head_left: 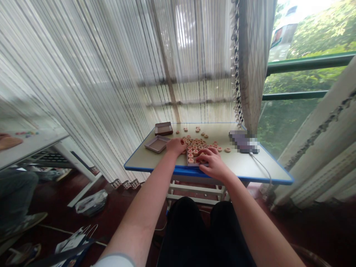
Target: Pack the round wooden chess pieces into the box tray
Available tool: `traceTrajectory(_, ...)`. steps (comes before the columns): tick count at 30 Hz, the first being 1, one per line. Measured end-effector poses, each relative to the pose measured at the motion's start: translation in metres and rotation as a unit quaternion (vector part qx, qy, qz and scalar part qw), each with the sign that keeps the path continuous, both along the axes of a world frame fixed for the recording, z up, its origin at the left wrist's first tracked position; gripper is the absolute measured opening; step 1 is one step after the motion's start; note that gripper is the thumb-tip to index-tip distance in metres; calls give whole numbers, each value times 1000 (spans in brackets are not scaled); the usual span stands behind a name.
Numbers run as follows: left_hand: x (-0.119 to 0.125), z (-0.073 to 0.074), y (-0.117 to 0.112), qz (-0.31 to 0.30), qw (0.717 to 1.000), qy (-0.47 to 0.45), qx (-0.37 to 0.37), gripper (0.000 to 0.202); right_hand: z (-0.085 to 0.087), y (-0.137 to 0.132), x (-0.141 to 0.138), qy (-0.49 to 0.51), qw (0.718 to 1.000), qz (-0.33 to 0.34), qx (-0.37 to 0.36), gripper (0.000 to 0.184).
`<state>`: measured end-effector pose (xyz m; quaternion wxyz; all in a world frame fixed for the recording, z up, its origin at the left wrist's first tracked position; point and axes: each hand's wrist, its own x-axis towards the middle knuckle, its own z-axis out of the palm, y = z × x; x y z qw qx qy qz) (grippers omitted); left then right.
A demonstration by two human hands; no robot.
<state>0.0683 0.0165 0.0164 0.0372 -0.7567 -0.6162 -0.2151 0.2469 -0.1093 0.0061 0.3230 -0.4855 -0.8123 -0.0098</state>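
My left hand point(176, 147) is closed, with a round wooden Chinese chess piece point(183, 141) at its fingertips. Under my right hand point(213, 162) lies the right part of a shallow box point(188, 165) at the table's front edge. That hand's fingers are spread and bent down onto pieces there, partly hiding them. Rows of chess pieces point(190, 156) with red characters fill the box's visible left side. Just beyond it is a loose heap of pieces point(197, 141). Left of my left hand sits an empty shallow tray point(157, 144).
A brown open box point(163, 128) stands at the table's back left. Stray pieces point(185, 129) lie near the back. On the right is a phone point(241, 142) with a white cable point(263, 165). String curtains point(116, 74) hang behind. At another table point(33, 142), a person's arm point(10, 141) rests.
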Motion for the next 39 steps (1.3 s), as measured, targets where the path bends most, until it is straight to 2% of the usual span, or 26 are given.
traceTrajectory(4,-3,-1,2,-7,1000,-14,7,28,-1,1,0,1,1000,-1,3,23)
traceTrajectory(11,-4,-5,6,-24,1000,17,5,31,-1,1,0,17,1000,6,1,20)
traceTrajectory(16,-8,-7,10,-43,999,17,-15,33,0,0,1,39,999,3,3,27)
traceTrajectory(20,-7,-8,12,-67,997,-40,-6,35,0,0,1,52,999,-5,2,27)
traceTrajectory(24,-4,-11,18,-111,981,-151,39,22,-1,0,2,55,998,-6,7,26)
traceTrajectory(27,-3,-13,21,-131,954,-263,62,21,-2,2,2,58,998,-17,16,25)
traceTrajectory(29,-2,-13,23,-154,924,-346,44,23,-3,3,2,63,997,-28,20,24)
traceTrajectory(34,4,-9,20,-220,828,-511,-73,28,-3,2,3,80,996,-44,22,24)
traceTrajectory(39,5,-2,11,-267,753,-580,-158,45,9,12,3,141,983,-95,67,21)
